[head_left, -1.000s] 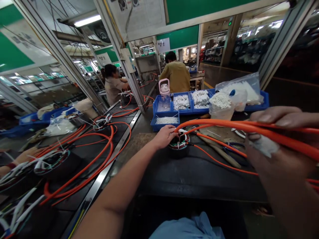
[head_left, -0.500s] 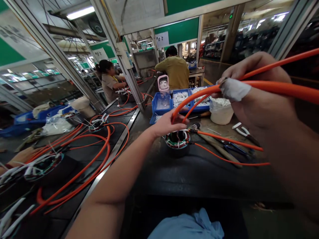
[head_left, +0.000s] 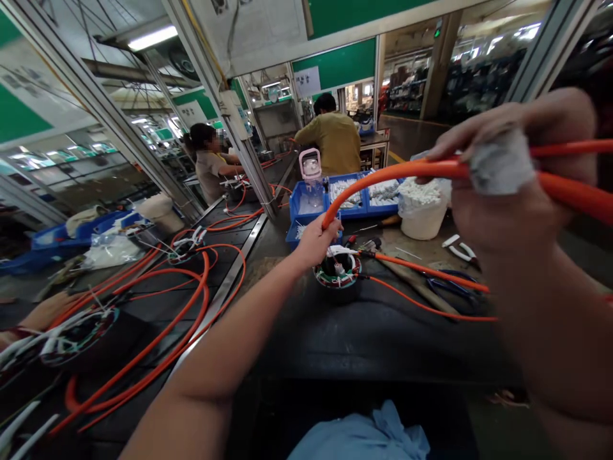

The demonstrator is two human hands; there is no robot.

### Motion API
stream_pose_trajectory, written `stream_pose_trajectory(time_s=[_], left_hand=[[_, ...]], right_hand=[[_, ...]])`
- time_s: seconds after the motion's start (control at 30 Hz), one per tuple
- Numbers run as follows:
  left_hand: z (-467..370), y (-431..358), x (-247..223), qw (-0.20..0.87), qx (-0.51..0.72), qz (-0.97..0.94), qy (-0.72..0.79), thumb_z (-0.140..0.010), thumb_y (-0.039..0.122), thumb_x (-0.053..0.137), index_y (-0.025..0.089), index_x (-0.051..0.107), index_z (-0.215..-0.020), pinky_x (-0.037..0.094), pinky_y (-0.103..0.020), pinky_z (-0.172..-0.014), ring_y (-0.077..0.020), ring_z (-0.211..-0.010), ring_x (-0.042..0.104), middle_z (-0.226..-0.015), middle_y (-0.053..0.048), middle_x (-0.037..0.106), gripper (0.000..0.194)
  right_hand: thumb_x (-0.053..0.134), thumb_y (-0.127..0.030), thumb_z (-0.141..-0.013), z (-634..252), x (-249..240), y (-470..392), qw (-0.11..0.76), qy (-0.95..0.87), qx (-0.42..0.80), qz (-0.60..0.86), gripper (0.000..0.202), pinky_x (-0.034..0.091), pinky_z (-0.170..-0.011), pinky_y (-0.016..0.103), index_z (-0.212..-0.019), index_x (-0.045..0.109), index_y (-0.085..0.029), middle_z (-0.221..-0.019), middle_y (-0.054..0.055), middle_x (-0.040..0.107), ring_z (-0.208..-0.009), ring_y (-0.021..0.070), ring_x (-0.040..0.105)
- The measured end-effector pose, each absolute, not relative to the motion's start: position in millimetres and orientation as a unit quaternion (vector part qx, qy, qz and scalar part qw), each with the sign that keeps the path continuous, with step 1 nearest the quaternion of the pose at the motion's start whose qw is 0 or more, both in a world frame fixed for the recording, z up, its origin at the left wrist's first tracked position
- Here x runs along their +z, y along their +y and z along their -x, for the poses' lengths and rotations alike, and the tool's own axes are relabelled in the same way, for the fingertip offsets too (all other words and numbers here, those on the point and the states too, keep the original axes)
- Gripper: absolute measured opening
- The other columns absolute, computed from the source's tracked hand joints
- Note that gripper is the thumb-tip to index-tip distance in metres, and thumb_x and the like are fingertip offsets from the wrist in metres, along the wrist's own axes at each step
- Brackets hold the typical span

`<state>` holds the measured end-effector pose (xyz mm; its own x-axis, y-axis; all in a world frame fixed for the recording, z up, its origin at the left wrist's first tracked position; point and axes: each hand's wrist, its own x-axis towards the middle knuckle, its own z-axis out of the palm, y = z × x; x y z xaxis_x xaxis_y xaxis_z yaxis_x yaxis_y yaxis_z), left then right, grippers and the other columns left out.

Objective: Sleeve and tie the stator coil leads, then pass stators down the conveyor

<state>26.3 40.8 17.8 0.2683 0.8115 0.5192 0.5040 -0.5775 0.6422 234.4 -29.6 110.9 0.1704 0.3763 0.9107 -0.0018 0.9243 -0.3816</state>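
An orange cable (head_left: pixel 383 174) arches above the bench between my two hands. My left hand (head_left: pixel 317 241) is closed around its lower end, just over a round wound motor stator (head_left: pixel 338 271) with white leads. On the right, my right hand (head_left: pixel 512 160), a whitish wrap on its thumb, grips the same cable at chest height; a second orange length runs off beside it. From the stator a thicker orange lead (head_left: pixel 431 271) and a thin orange lead (head_left: pixel 412 300) lead away to the right, passing behind my right forearm.
Blue bins (head_left: pixel 352 198) of white sleeves and a tub (head_left: pixel 424 211) of white pieces stand behind the stator. White-handled pliers (head_left: pixel 460 248) lie to the right. On the left conveyor are more stators (head_left: pixel 90 338) with orange cables, and another person's hand (head_left: pixel 50 310). Two co-workers sit beyond.
My left hand has closed on the cable, its fingers having been spread before. My right hand has moved right along with the cable, and the separate thinner strand between the hands no longer shows.
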Motion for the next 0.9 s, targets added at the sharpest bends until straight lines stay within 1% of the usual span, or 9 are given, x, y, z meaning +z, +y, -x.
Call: stream_pose_trajectory(time_s=[0.07,0.13,0.27,0.33,0.4,0.5,0.63,0.8,0.9], left_hand=[[-19,24,20,0.110,0.459,-0.767,0.435,-0.081,0.036,0.052,0.016,0.051,-0.093,0.043,-0.034,-0.082,-0.0183,-0.090,0.053,-0.092,-0.006,0.055,0.024],[-17,5,18,0.040,0.426,-0.787,0.444,-0.077,0.043,0.057,0.016,0.050,-0.098,0.041,-0.037,-0.088,-0.0214,-0.099,0.051,-0.101,-0.010,0.054,0.036],[-32,-8,3,0.040,0.048,-0.865,0.499,-0.070,0.059,0.057,0.016,0.053,-0.097,0.047,-0.036,-0.077,-0.0247,-0.089,0.058,-0.096,-0.011,0.060,0.051],[-45,-1,-5,0.051,-0.063,-0.857,0.509,-0.064,0.059,0.063,0.015,0.056,-0.094,0.048,-0.037,-0.073,-0.0281,-0.086,0.060,-0.093,-0.012,0.063,0.053],[-54,8,-12,0.059,-0.087,-0.856,0.506,-0.063,0.053,0.066,0.014,0.058,-0.093,0.049,-0.036,-0.072,-0.0297,-0.086,0.061,-0.092,-0.013,0.065,0.050],[-58,15,-15,0.067,-0.108,-0.858,0.498,-0.069,0.046,0.061,0.012,0.058,-0.100,0.048,-0.035,-0.074,-0.0289,-0.091,0.060,-0.099,-0.014,0.064,0.045],[-52,18,3,0.103,-0.138,-0.867,0.468,-0.071,0.044,0.059,0.013,0.061,-0.098,0.046,-0.031,-0.071,-0.0257,-0.089,0.060,-0.099,-0.013,0.064,0.042],[-53,20,29,0.216,-0.210,-0.867,0.396,-0.065,0.051,0.064,0.012,0.066,-0.084,0.041,-0.024,-0.058,-0.0167,-0.067,0.057,-0.078,-0.005,0.064,0.044],[-59,18,31,0.321,-0.242,-0.844,0.354,-0.063,0.049,0.066,0.012,0.064,-0.068,0.037,-0.024,-0.053,-0.0132,-0.058,0.050,-0.062,0.000,0.058,0.038]], right_hand=[[0.063,-0.026,-0.077,-231,117,-26,0.775,-0.610,0.105,0.127,0.016,0.046,-0.054,0.031,-0.069,0.050,-0.023,-0.065,0.000,0.054,-0.065,0.0196,0.059],[0.061,-0.022,-0.078,-229,121,-25,0.762,-0.622,0.118,0.135,0.016,0.045,-0.054,0.030,-0.068,0.048,-0.022,-0.064,-0.001,0.053,-0.066,0.0187,0.060],[0.058,-0.017,-0.079,-229,123,-23,0.757,-0.630,0.125,0.119,0.018,0.047,-0.060,0.030,-0.068,0.045,-0.021,-0.068,-0.001,0.053,-0.069,0.0176,0.060],[0.057,-0.015,-0.079,-229,124,-20,0.751,-0.639,0.126,0.105,0.016,0.048,-0.060,0.029,-0.069,0.046,-0.020,-0.068,-0.001,0.053,-0.068,0.0167,0.060],[0.057,-0.015,-0.080,-229,125,-18,0.736,-0.655,0.138,0.102,0.015,0.049,-0.058,0.028,-0.071,0.046,-0.019,-0.067,-0.001,0.054,-0.064,0.0148,0.059],[0.056,-0.017,-0.082,-229,129,-13,0.718,-0.662,0.178,0.123,0.014,0.053,-0.055,0.026,-0.073,0.046,-0.020,-0.068,-0.002,0.055,-0.064,0.0130,0.060],[0.056,-0.015,-0.081,-229,154,11,0.696,-0.669,0.224,0.134,0.017,0.056,-0.052,0.030,-0.072,0.041,-0.018,-0.067,-0.005,0.053,-0.064,0.0145,0.061],[0.045,-0.010,-0.084,-208,186,85,0.525,-0.712,0.360,0.295,0.013,0.054,-0.062,0.032,-0.075,0.036,-0.014,-0.059,-0.013,0.046,-0.058,0.0051,0.057],[0.043,-0.006,-0.083,-174,161,119,0.380,-0.731,0.435,0.362,0.008,0.053,-0.067,0.036,-0.076,0.042,-0.010,-0.056,-0.011,0.049,-0.057,0.0074,0.059]])
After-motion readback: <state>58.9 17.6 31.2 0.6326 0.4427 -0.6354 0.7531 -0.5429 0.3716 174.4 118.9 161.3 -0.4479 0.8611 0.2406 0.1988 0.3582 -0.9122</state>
